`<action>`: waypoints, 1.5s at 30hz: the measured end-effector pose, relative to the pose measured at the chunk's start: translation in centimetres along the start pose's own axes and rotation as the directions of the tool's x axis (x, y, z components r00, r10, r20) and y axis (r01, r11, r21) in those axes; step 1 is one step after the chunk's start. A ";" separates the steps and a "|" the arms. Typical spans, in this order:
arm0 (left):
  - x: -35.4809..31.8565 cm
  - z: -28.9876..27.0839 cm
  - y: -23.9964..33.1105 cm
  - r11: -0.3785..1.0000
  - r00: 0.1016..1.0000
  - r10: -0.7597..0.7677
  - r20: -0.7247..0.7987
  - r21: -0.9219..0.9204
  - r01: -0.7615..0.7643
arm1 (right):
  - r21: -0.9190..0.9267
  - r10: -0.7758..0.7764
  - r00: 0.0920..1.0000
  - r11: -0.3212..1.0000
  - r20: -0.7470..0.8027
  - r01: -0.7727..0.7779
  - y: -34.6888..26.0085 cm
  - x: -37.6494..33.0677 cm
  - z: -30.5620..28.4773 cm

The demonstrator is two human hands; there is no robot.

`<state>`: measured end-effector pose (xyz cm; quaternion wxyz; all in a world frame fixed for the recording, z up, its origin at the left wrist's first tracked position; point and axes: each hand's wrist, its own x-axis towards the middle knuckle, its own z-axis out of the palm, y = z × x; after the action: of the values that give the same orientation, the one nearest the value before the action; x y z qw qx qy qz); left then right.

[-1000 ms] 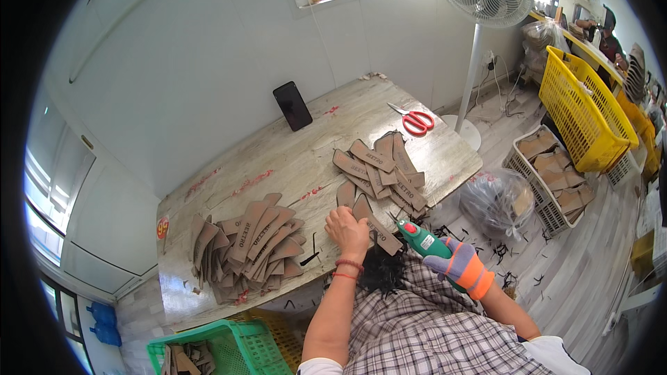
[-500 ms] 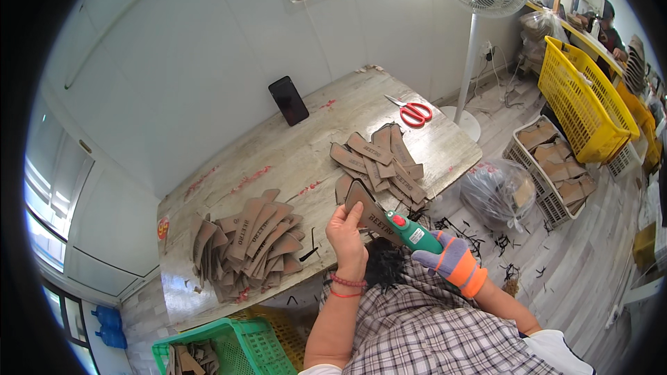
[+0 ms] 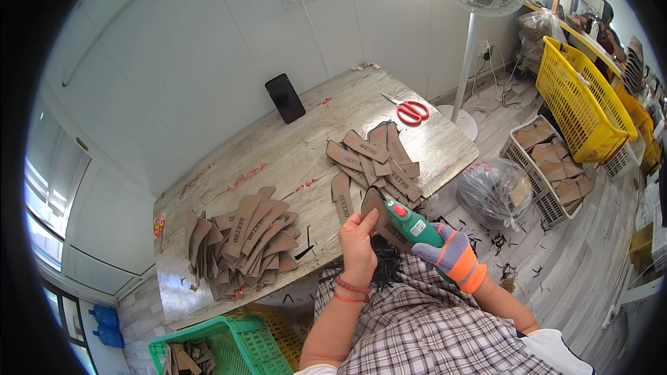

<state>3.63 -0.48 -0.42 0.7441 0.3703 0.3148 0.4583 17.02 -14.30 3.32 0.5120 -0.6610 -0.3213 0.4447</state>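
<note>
My bare left hand, with red beads and a red cord at the wrist, pinches a flat brown piece with dark edges and dark print. Wrapped around a green handheld power tool with a red button is my right hand, in a purple and orange glove. The tool's front end lies against the piece's upper right edge; its tip is hard to make out. Just beyond my hands is a loose pile of similar brown pieces. A larger stacked heap of pieces sits to the left on the table.
Red-handled scissors and a dark phone are toward the table's back. A green basket stands below the near edge. To the right are a clear plastic bag, a crate of brown pieces, a yellow basket and a fan.
The piece and my left hand have shifted right and slightly down. The tool's front end has moved up along the piece's edge. A brown piece lying on the table behind shows more fully.
</note>
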 end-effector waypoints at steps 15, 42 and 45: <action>-0.8 -1.2 1.2 0.990 0.993 0.065 0.095 0.118 -0.077 | -0.028 -0.031 0.997 0.999 0.075 0.033 0.1 0.0 -1.2; 0.4 -3.5 4.8 0.847 0.963 0.092 0.255 0.488 -0.210 | -0.071 -0.033 0.989 0.997 0.141 0.043 0.2 -0.4 -2.0; 0.7 -3.9 5.8 0.799 0.953 0.078 0.293 0.553 -0.236 | -0.194 -0.039 0.988 0.979 0.152 0.069 -0.2 -0.5 -2.3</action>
<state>-1.86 2.94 2.31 0.5885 0.6607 0.3089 0.3489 18.92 -15.59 3.86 0.4302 -0.6649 -0.4189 0.4442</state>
